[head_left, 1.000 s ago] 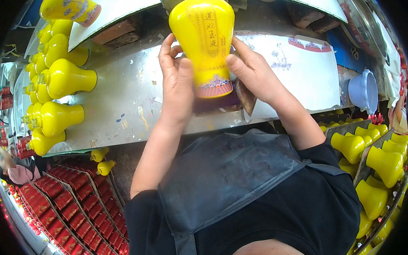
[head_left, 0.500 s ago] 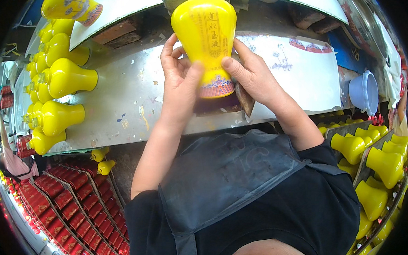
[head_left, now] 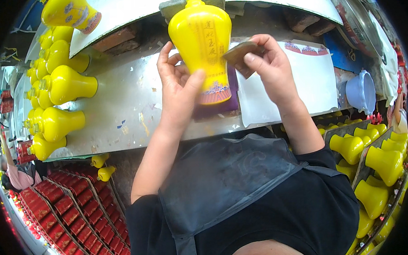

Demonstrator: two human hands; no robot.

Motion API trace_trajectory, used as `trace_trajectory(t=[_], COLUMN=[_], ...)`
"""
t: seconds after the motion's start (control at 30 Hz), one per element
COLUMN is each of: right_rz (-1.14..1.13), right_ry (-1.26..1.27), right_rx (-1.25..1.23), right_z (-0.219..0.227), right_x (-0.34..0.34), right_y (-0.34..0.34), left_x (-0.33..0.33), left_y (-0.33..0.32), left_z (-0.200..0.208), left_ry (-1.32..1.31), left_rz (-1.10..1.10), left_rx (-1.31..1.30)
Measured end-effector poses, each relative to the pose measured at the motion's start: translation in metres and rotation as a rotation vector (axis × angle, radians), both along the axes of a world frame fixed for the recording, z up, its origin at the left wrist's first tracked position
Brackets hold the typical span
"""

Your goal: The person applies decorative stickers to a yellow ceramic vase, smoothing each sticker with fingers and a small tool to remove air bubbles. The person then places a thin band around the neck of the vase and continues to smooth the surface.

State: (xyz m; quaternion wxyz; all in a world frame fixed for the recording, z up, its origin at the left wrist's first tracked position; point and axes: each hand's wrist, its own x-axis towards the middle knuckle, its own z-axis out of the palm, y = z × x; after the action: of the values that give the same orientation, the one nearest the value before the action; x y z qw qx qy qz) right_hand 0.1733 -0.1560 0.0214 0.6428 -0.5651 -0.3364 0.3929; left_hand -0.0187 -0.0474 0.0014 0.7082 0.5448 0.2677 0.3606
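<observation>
A glossy yellow bottle [head_left: 200, 44] with a lettered panel and a patterned band around its base lies with its neck on a grey block [head_left: 172, 8]. My left hand [head_left: 177, 82] grips the bottle from its left side, thumb on top near the base and fingers curled alongside. In my right hand [head_left: 271, 64] is a flat brown scraper [head_left: 242, 56], pinched between thumb and fingers. Its edge is close to the bottle's right side; I cannot tell whether it touches. Under the bottle's base, part of a purple cloth [head_left: 232, 96] shows.
Yellow bottles [head_left: 72, 83] line the left of the metal bench [head_left: 128, 94]. Printed white sheets [head_left: 289, 90] lie at right, beside a light-blue bucket [head_left: 361, 91]. Racks hold red items [head_left: 74, 203] at lower left and yellow bottles [head_left: 386, 164] at lower right. A person [head_left: 19, 169] is at far left.
My right hand has left the bottle and moved right, raising the brown scraper beside it. The bottle has shifted slightly left and nearer, still in my left hand.
</observation>
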Motion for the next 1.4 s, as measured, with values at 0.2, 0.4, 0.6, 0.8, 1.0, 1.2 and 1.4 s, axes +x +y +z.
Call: trace_trajectory(t=[0.2,0.4,0.6,0.8,1.0,1.2,1.4], right_rz=[-0.322,0.003,-0.356,-0.131,0.194,0.011,-0.018], right_ry=[-0.774,-1.265,-1.379,-1.540,-1.223,-1.569,-1.715], right_rx=[0.225,0.569,0.521,0.381,0.270,0.290,0.633], right_z=[0.003,0.028,0.041,0.072,0.118,0.115,0.072], right_x=[-0.007,-0.017,0.010,0.009,0.020,0.024,0.004], right_y=[0.023,0.015,0.059,0.071,0.086,0.099,0.060], left_x=[0.001,0.005,0.004,0.007,0.012,0.008,0.003], left_y=[0.001,-0.001,0.002,0.000,0.006,0.002,0.010], left_z=[0.000,0.004,0.006,0.013,0.013,0.013,0.003], left_ry=[0.008,0.016,0.130,0.213,0.340,0.210,-0.010], left_rz=[0.003,0.048,0.033,0.085,0.136,0.090,0.042], left_rx=[0.013,0.021,0.107,0.122,0.232,0.108,-0.066])
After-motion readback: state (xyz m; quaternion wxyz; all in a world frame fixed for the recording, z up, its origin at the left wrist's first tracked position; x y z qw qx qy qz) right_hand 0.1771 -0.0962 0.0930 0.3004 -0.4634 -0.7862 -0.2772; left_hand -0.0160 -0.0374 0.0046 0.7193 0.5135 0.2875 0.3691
